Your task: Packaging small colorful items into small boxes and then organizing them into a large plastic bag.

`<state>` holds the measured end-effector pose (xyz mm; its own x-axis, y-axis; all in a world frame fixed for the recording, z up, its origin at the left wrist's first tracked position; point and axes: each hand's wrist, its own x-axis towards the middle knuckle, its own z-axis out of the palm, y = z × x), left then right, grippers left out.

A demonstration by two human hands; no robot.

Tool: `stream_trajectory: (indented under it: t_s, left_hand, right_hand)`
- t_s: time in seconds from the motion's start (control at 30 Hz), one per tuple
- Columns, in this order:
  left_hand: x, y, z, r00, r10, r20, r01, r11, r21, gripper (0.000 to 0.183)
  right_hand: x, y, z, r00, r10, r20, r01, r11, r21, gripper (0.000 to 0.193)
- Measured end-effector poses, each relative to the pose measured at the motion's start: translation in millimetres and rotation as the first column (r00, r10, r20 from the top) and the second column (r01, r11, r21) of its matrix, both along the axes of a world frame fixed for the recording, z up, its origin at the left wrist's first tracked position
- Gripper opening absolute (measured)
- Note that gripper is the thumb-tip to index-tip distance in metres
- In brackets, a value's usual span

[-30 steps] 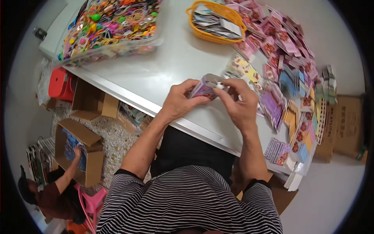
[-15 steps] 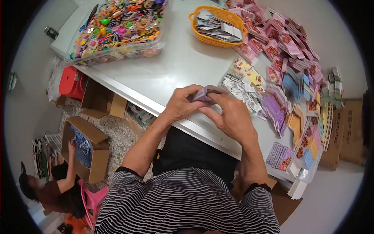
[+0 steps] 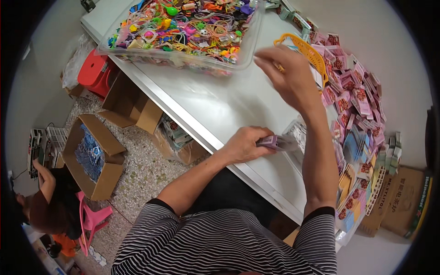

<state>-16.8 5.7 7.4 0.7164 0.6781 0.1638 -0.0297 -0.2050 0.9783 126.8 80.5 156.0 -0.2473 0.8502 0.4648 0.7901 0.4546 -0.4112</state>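
Observation:
A small purple carton (image 3: 267, 141) is held in my left hand (image 3: 246, 145), low over the front part of the table. A pale, blurred shape sticks out at its right end, and I cannot tell what it is. My right hand (image 3: 288, 73) is raised between the tub of colourful trinkets (image 3: 220, 64) and the yellow basket (image 3: 305, 46). Its thumb and fingers are apart, with nothing visible between them. This hand and forearm cover part of the basket and most of the silvery packets (image 3: 295, 130) behind them.
Pink packets (image 3: 353, 94) are heaped along the table's right side, with blue packets (image 3: 355, 144) nearer. Brown cartons (image 3: 392, 201) stand beyond that edge. On the left floor are an open box of blue items (image 3: 91, 156), a red stool (image 3: 94, 73) and a seated person (image 3: 48, 201).
My right hand has let go of the purple carton and swung up and away toward the basket. My left hand keeps the carton. The view has shifted, and the seated person's arm has left the box.

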Motion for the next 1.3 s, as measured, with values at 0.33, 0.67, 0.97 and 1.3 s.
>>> stream_trajectory:
  t_s: [0.33,0.67,0.97,1.3]
  left_hand:
    - [1,3,0,1.000,0.017,0.025,-0.020,0.994,0.112,0.035]
    - [-1,5,-1,1.000,0.019,0.025,-0.022,0.993,0.113,0.037]
    - [1,4,-2,0.999,0.031,-0.028,-0.027,0.992,0.127,0.041]
    - [2,0,-3,1.000,0.023,0.001,-0.023,1.000,0.013,0.042]
  right_hand:
    - [-56,162,-44,0.704,0.235,0.670,0.182,0.852,-0.491,0.027]
    - [-49,162,-49,0.748,0.168,0.642,0.110,0.923,-0.369,0.011]
    - [-63,177,-61,0.768,0.234,0.597,-0.028,0.943,-0.333,0.015]
    - [-10,115,-4,0.977,0.210,0.045,-0.195,0.957,-0.215,0.024]
